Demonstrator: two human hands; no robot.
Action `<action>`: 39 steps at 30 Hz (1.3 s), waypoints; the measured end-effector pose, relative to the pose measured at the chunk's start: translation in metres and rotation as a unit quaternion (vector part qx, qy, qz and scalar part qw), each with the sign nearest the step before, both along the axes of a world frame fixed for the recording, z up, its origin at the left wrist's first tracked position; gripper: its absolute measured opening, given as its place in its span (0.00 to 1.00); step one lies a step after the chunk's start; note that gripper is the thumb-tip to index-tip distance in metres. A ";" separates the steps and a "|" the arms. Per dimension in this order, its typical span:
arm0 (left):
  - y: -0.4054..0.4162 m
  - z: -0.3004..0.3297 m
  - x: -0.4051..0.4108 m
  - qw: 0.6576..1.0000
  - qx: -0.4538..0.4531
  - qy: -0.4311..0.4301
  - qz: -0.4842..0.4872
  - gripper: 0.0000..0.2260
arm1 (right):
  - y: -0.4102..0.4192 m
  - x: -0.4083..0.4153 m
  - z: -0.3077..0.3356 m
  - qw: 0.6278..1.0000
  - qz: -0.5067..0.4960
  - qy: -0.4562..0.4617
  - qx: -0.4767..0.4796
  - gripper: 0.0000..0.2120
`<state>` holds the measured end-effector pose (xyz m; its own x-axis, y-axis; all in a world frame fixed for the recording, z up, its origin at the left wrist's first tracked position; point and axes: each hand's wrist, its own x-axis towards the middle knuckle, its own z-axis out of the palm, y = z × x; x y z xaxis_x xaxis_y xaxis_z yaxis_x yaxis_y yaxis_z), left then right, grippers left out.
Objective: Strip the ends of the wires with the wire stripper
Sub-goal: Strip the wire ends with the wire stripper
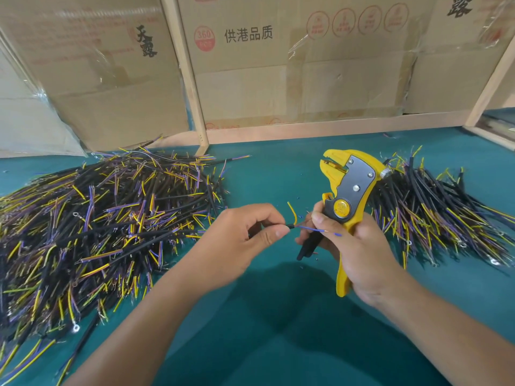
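One wire stripper (upright) in right hand; two wire piles.

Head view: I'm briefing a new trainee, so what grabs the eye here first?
The yellow wire stripper, upright in the right hand at centre right. Beside it the left hand pinches a black cable with yellow and blue cores. A big wire heap fills the left of the green table.

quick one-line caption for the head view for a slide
Left hand pinches a black cable; right hand grips a yellow wire stripper between two wire piles.
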<state>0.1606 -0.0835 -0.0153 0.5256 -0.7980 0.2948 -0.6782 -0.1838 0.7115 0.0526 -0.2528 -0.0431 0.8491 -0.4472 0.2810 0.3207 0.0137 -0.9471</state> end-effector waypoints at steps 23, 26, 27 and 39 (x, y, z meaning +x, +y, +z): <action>-0.004 -0.004 -0.005 0.997 -0.055 0.045 -0.028 0.07 | -0.003 0.000 -0.003 0.997 0.001 0.004 -0.078 0.05; -0.004 -0.004 -0.005 0.998 -0.052 0.018 -0.017 0.04 | -0.002 -0.002 -0.001 0.996 0.001 0.007 -0.083 0.06; -0.004 -0.005 -0.005 0.999 -0.048 0.001 -0.015 0.03 | -0.002 -0.002 -0.001 0.997 0.003 0.010 -0.080 0.06; -0.005 -0.011 0.002 0.986 -0.056 -0.145 0.063 0.04 | -0.009 0.003 0.000 1.000 0.006 -0.018 -0.003 0.07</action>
